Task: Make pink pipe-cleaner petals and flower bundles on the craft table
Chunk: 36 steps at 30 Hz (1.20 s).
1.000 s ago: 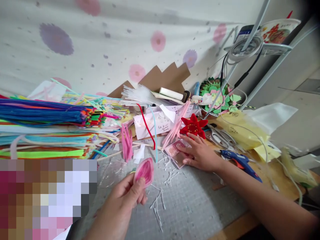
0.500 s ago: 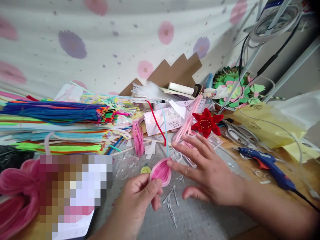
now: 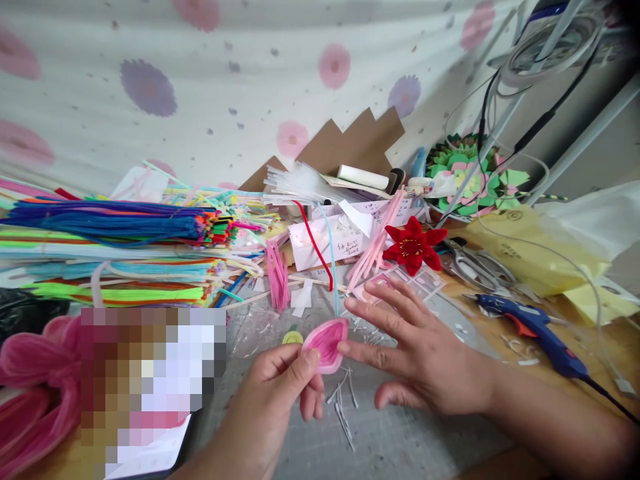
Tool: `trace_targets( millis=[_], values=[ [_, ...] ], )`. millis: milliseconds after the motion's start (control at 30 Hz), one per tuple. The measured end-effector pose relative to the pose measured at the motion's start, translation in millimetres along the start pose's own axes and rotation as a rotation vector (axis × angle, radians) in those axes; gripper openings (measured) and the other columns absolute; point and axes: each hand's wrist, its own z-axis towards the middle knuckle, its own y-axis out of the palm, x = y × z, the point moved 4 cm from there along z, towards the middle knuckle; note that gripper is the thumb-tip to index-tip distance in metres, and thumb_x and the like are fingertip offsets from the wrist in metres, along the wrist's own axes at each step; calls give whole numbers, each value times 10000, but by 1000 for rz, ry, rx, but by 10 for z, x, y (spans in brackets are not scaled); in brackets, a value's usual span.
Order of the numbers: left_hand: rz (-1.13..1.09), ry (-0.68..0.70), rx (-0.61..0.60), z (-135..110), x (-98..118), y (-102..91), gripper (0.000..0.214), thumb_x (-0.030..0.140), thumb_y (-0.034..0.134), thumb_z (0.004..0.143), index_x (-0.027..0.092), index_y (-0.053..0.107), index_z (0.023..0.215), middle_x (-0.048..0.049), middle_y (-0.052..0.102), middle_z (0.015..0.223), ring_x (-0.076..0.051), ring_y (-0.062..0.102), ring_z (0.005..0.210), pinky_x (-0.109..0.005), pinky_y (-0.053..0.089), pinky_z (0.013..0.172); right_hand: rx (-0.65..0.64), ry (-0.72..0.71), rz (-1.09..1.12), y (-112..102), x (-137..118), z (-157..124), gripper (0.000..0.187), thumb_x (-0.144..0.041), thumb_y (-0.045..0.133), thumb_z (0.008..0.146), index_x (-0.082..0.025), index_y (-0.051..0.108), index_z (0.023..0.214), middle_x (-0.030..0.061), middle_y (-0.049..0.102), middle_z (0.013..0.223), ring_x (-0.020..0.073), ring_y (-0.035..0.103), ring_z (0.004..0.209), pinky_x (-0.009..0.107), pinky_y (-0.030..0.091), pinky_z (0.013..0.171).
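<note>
Left hand [image 3: 285, 383] pinching pale-rimmed pink fuzzy petal [image 3: 327, 343] above grey mat [image 3: 395, 440] | right hand [image 3: 425, 353] open, fingertip at its edge | petal looks shaped, unattached | straight pink fuzzy stems [image 3: 277, 277] unshaped | red fuzzy star-shaped flower [image 3: 414, 245] seemingly complete

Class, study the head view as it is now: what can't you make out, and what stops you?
All in the head view:
1. Back of the pink petal: turned away from the camera, held by the left hand.
2. Part of the flat case: behind the right hand.
3. Most of the screen: covered by blurred blocks.
4. Writing on the white box: too small.
5. Far end of the glue gun's cord: cut off by the right edge.
</note>
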Motion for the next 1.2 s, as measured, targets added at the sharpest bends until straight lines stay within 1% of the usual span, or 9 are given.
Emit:
trace_targets(
  millis=[133,233,333,467,700,800,900,1067,1200],
  values=[
    [45,11,36,3,12,-4,314,422,580,786,163,591,610,16,515,479,-120,492,504,-259,383,575,49,236,-16,43,507,-187,444,-498,519,833,-304,562,1230,43,385,1420,333,328,1277,546,307,1018],
    [67,23,68,-4,24,-2,285,397,574,795,168,603,628,10,537,519,-122,491,533,-265,378,605,-141,283,-41,200,758,-303,430,-526,501,832,-339,572,1213,28,327,1456,355,309,1282,569,327,986],
    [88,25,81,-3,22,-8,269,382,570,798,172,612,635,6,548,540,-124,489,551,-269,370,624,-242,321,-92,311,827,-319,469,-583,448,836,-353,553,1231,23,260,1491,384,267,1304,616,278,991],
    [89,12,67,16,12,-13,275,385,577,791,175,612,617,3,555,535,-126,489,549,-271,368,629,-271,348,-113,347,818,-272,535,-624,418,826,-343,514,1272,45,278,1484,402,246,1316,656,239,985],
    [83,3,55,21,27,3,268,388,591,777,173,615,617,1,561,529,-127,488,539,-268,373,618,-288,297,-100,310,853,-307,526,-621,446,815,-306,569,1218,31,254,1495,380,230,1330,595,255,1021],
    [110,5,45,21,9,-9,275,389,580,785,172,615,620,0,562,528,-130,495,541,-269,377,619,-245,307,-123,260,788,-281,566,-632,453,803,-273,564,1226,66,306,1470,394,255,1311,614,260,1009],
    [137,7,6,26,-18,-21,290,406,568,796,174,610,627,6,554,523,-127,493,533,-262,374,604,-128,251,-60,117,544,-178,594,-613,476,803,-264,511,1282,77,328,1455,371,282,1300,576,306,1009],
    [121,7,-28,7,-15,-12,285,397,561,809,178,608,633,21,531,505,-117,494,526,-249,379,595,-65,71,72,-51,-6,1,663,-643,533,745,-371,416,1337,12,304,1472,363,237,1331,583,234,1051],
    [23,4,-47,-3,23,23,304,380,556,806,174,589,584,28,494,446,-115,489,493,-259,397,608,-61,40,81,-22,-127,24,643,-632,550,740,-400,420,1325,-6,283,1483,364,218,1342,599,179,1060]
  ],
)
